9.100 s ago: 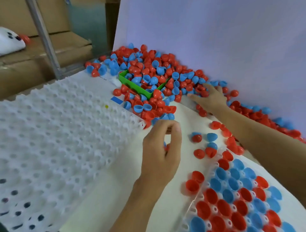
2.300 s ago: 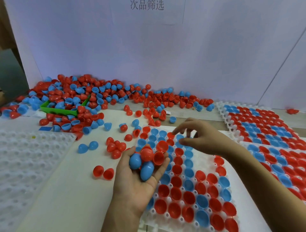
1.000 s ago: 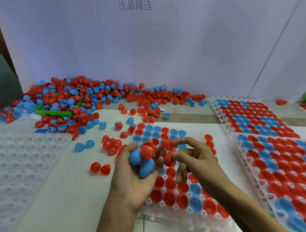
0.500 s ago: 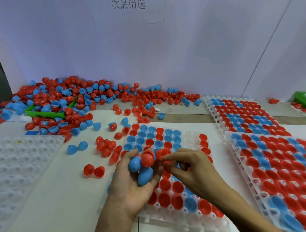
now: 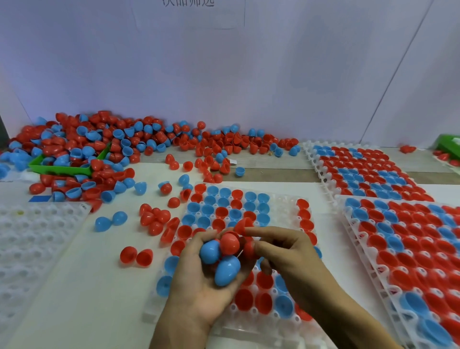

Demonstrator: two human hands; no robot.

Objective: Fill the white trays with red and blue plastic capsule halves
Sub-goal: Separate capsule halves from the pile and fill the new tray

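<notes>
Hands over partly filled tray (image 5: pixel 281 199), left grip (image 5: pixel 199 281) cupping capsule halves (image 5: pixel 219 259), right grip (image 5: pixel 288 254) pinching red half (image 5: pixel 242 225).

Printed characters on a paper sheet (image 5: pixel 188 15) on the far wall are cropped at the top, unreadable.

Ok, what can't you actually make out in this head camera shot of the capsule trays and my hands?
- Middle tray: the cells under the left hand and right hand are hidden, so the number of empty cells is unknown.
- Right tray: cut off by the right and bottom edges.
- Wall sign: text cut by the top edge.
- Green bin: its inside is buried under capsule halves.
</notes>
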